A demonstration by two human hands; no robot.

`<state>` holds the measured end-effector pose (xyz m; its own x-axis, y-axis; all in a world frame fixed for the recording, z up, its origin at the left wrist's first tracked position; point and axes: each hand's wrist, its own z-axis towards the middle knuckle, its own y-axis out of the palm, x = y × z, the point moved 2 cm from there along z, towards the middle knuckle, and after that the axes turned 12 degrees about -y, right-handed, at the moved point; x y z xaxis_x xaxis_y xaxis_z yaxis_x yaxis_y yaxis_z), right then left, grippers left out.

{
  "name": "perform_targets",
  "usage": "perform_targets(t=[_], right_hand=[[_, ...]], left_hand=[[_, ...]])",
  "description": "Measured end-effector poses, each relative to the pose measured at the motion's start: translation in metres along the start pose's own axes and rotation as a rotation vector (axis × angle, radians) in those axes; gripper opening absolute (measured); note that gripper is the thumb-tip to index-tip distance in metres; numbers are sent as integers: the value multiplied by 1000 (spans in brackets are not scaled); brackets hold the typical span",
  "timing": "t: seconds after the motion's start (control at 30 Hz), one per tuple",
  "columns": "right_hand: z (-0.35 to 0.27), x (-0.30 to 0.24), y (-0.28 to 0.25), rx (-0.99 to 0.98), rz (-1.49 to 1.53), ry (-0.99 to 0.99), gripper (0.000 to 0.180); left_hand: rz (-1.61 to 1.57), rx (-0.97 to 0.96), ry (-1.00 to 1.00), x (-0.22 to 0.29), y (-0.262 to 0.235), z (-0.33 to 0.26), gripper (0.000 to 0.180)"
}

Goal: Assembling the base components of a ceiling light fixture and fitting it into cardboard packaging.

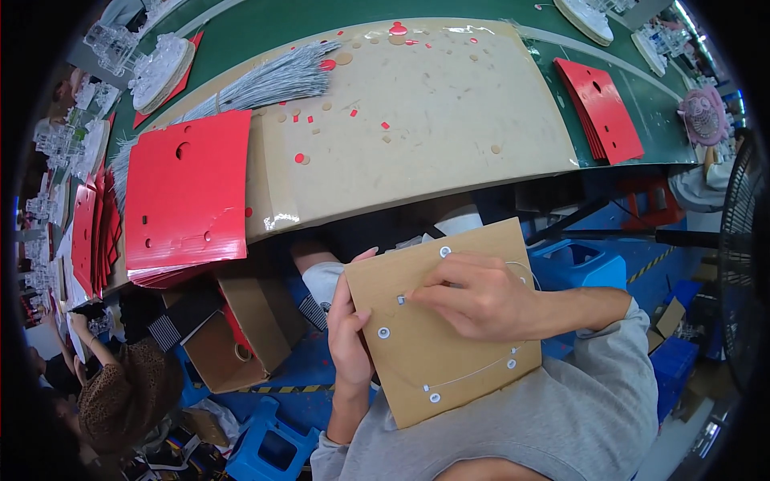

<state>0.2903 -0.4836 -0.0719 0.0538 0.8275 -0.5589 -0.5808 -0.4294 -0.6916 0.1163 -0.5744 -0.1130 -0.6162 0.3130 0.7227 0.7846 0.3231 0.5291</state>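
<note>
A square brown cardboard panel (449,353) is held tilted in front of my body. My left hand (350,337) grips its left edge, fingers behind and thumb on the face. Over the panel's upper middle, my right hand (481,297) is closed, its fingertips pinched at a small slot (402,300); what they pinch is too small to make out. Several round white washers (383,333) sit on the panel. A thin white wire (473,374) runs across its lower part, and another wire (533,272) loops out at the upper right edge.
A stack of red punched cards (188,192) lies at the table's left, beside a bundle of grey wire ties (273,76). More red cards (601,112) lie at the right. Punched scraps dot the cardboard-covered table (433,120). Below are an open carton (249,337) and blue stools (273,441). A co-worker (128,393) sits left.
</note>
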Motion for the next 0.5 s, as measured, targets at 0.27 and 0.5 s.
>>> perform_targets(t=[0.27, 0.5], right_hand=[[-2, -2, -1, -147, -132, -119, 40], [-4, -4, -1, -150, -177, -198, 45]], left_hand=[[286, 94, 42, -1, 4, 0, 63], [283, 94, 65, -1, 3, 0, 63]])
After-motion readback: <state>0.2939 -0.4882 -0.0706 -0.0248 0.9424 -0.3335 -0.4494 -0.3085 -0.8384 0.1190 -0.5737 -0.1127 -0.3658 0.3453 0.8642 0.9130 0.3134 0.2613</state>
